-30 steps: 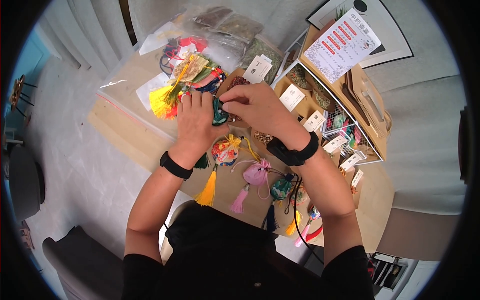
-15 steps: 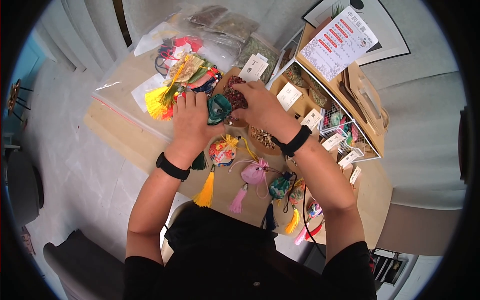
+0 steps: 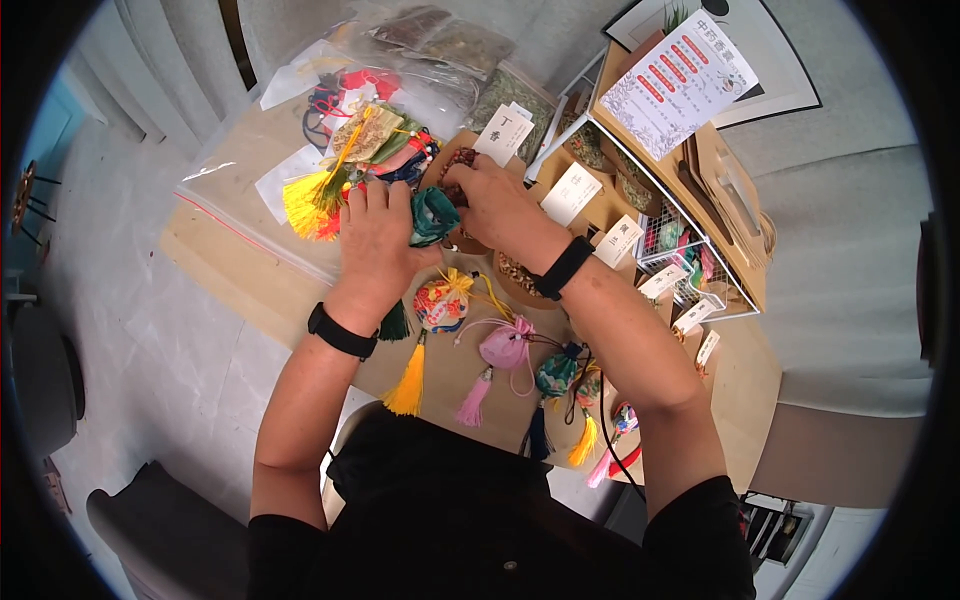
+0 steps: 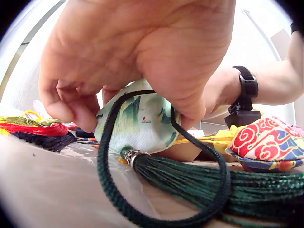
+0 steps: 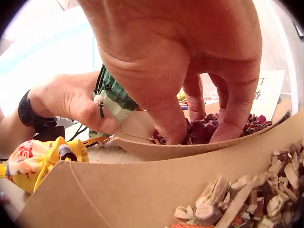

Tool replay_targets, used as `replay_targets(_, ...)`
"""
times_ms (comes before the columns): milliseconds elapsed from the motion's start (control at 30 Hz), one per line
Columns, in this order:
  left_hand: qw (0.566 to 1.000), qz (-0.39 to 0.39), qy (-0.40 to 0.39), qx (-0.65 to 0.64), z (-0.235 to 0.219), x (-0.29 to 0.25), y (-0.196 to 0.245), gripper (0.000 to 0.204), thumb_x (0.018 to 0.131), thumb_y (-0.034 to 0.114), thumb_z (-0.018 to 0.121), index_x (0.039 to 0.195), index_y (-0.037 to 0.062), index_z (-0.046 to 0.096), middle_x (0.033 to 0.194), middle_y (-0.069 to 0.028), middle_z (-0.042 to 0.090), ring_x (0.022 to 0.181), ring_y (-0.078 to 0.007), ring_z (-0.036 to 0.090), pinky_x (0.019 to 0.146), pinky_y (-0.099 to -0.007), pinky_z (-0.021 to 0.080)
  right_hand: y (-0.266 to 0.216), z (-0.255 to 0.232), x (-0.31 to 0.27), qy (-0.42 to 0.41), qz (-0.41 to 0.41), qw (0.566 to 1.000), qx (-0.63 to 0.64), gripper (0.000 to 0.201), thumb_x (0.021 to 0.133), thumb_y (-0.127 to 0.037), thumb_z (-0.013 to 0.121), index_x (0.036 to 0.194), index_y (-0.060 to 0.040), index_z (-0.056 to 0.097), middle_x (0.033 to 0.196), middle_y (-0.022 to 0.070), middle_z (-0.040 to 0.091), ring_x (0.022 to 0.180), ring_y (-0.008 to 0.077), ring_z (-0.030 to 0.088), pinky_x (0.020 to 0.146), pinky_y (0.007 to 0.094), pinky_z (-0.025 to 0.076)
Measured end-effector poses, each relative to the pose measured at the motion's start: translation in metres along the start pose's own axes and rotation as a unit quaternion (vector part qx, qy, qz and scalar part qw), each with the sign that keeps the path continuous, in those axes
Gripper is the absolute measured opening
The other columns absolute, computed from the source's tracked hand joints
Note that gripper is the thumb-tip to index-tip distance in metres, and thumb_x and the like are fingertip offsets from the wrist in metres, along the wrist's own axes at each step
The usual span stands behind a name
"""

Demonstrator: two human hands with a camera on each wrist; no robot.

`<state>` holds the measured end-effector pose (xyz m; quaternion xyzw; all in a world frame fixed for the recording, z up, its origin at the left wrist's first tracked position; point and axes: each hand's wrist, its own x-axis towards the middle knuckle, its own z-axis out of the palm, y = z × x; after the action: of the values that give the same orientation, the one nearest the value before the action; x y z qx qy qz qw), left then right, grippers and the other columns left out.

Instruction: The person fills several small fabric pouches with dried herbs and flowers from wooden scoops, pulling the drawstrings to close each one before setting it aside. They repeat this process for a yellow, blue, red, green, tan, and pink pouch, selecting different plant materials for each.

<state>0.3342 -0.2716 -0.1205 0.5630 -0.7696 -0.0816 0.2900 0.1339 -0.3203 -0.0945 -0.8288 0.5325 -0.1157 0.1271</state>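
My left hand (image 3: pixel 375 225) holds a green drawstring sachet (image 3: pixel 433 217) upright, its mouth gaping toward the right hand. In the left wrist view the fingers and thumb grip the pale green patterned body (image 4: pixel 142 123) from both sides; a dark cord loop and a green tassel (image 4: pixel 190 183) hang in front. My right hand (image 3: pixel 500 205) reaches into a brown paper tray (image 5: pixel 142 148) beside the sachet. Its thumb and fingertips are sunk among dark red dried flower buds (image 5: pixel 200 133), with some buds between them. The fingertips are partly hidden by the buds.
Another paper tray of woody chips (image 5: pixel 228 199) stands nearer me. Finished-looking sachets line the front, among them a yellow-topped one (image 3: pixel 441 305) and a pink one (image 3: pixel 507 345). Tassels (image 3: pixel 315 205) and plastic bags (image 3: pixel 440 50) lie at the back left. A wooden shelf (image 3: pixel 725 230) stands right.
My right hand has left the sachet's mouth and moved right and down into the dried flower buds. The left hand stays on the sachet, which now shows its opening.
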Motion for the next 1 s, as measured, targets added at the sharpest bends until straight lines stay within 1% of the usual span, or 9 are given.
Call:
replay_targets(167, 1.000, -0.009, 0.012, -0.022, -0.001, 0.001, 0.002, 0.072, 0.060, 0.026, 0.091, 0.120, 0.0033, 0.058, 0.115, -0.0159, 0.057, 0.109, -0.0375, 0.054, 0.093, -0.0478, 0.047, 0.004, 0.001, 0.004, 0.026, 0.020, 0.998, 0.059, 0.022, 0.083, -0.005, 0.077, 0.104, -0.0035, 0.072, 0.105, 0.0213, 0.067, 0.098, 0.0418, 0.068, 0.086, 0.0473, 0.055)
replay_targets(267, 0.999, -0.006, 0.025, -0.020, 0.001, 0.002, 0.003, 0.071, 0.061, 0.028, 0.090, 0.118, 0.0032, 0.058, 0.114, -0.0161, 0.057, 0.108, -0.0375, 0.054, 0.092, -0.0478, 0.047, 0.003, -0.005, 0.002, 0.056, 0.010, 0.995, 0.083, 0.018, 0.083, -0.004, 0.076, 0.100, -0.0032, 0.073, 0.099, 0.0199, 0.070, 0.096, 0.0422, 0.069, 0.085, 0.0463, 0.055)
replay_targets(367, 1.000, -0.007, 0.025, -0.013, 0.003, 0.003, 0.005, 0.069, 0.061, 0.029, 0.090, 0.116, 0.0033, 0.058, 0.112, -0.0158, 0.057, 0.107, -0.0372, 0.054, 0.091, -0.0476, 0.047, 0.008, -0.008, 0.002, 0.074, 0.008, 0.994, 0.081, 0.021, 0.081, -0.004, 0.077, 0.102, -0.0034, 0.074, 0.094, 0.0192, 0.072, 0.090, 0.0390, 0.071, 0.082, 0.0425, 0.056)
replay_targets(467, 1.000, -0.008, 0.024, -0.007, 0.004, 0.003, 0.007, 0.069, 0.060, 0.028, 0.091, 0.115, 0.0038, 0.057, 0.111, -0.0154, 0.057, 0.106, -0.0367, 0.055, 0.090, -0.0471, 0.047, 0.001, -0.025, -0.001, 0.064, 0.036, 0.988, 0.135, 0.023, 0.082, -0.005, 0.079, 0.105, -0.0036, 0.075, 0.091, 0.0138, 0.075, 0.084, 0.0260, 0.072, 0.078, 0.0357, 0.057)
replay_targets(567, 1.000, -0.003, 0.026, 0.002, 0.004, 0.004, 0.008, 0.071, 0.058, 0.027, 0.093, 0.114, 0.0045, 0.056, 0.111, -0.0150, 0.057, 0.106, -0.0363, 0.055, 0.090, -0.0467, 0.047, -0.010, -0.041, -0.003, 0.044, 0.098, 0.965, 0.240, 0.022, 0.085, -0.006, 0.080, 0.105, -0.0022, 0.075, 0.090, 0.0072, 0.075, 0.083, 0.0131, 0.069, 0.075, 0.0299, 0.056)
replay_targets(667, 0.999, 0.009, 0.038, 0.002, 0.004, 0.003, 0.009, 0.072, 0.057, 0.027, 0.095, 0.114, 0.0052, 0.055, 0.110, -0.0146, 0.056, 0.106, -0.0361, 0.055, 0.090, -0.0465, 0.047, -0.026, -0.054, -0.004, 0.030, 0.081, 0.952, 0.295, 0.017, 0.087, -0.004, 0.078, 0.103, 0.0004, 0.075, 0.091, 0.0039, 0.075, 0.085, 0.0081, 0.068, 0.075, 0.0279, 0.056)
replay_targets(767, 0.999, 0.017, 0.047, -0.004, 0.005, 0.004, 0.009, 0.073, 0.057, 0.026, 0.095, 0.114, 0.0056, 0.055, 0.108, -0.0141, 0.055, 0.105, -0.0360, 0.054, 0.090, -0.0462, 0.047, -0.046, -0.062, -0.004, -0.018, 0.055, 0.967, 0.247, 0.017, 0.089, -0.003, 0.076, 0.105, 0.0024, 0.075, 0.092, 0.0065, 0.075, 0.086, 0.0104, 0.069, 0.077, 0.0284, 0.056)
replay_targets(867, 0.999, 0.019, 0.047, -0.006, 0.005, 0.004, 0.008, 0.073, 0.057, 0.026, 0.095, 0.114, 0.0056, 0.054, 0.108, -0.0139, 0.054, 0.105, -0.0358, 0.054, 0.089, -0.0460, 0.047, -0.043, -0.052, -0.003, -0.049, 0.030, 0.970, 0.236, 0.020, 0.090, -0.004, 0.074, 0.109, 0.0024, 0.075, 0.095, 0.0075, 0.076, 0.086, 0.0115, 0.069, 0.079, 0.0284, 0.056)
replay_targets(1000, 0.999, 0.017, 0.048, -0.006, 0.006, 0.003, 0.007, 0.073, 0.057, 0.026, 0.095, 0.114, 0.0054, 0.054, 0.108, -0.0138, 0.054, 0.105, -0.0355, 0.054, 0.089, -0.0459, 0.047, -0.044, -0.058, -0.006, -0.041, 0.048, 0.964, 0.259, 0.024, 0.092, -0.004, 0.072, 0.115, 0.0017, 0.075, 0.097, 0.0089, 0.077, 0.087, 0.0124, 0.070, 0.081, 0.0284, 0.057)
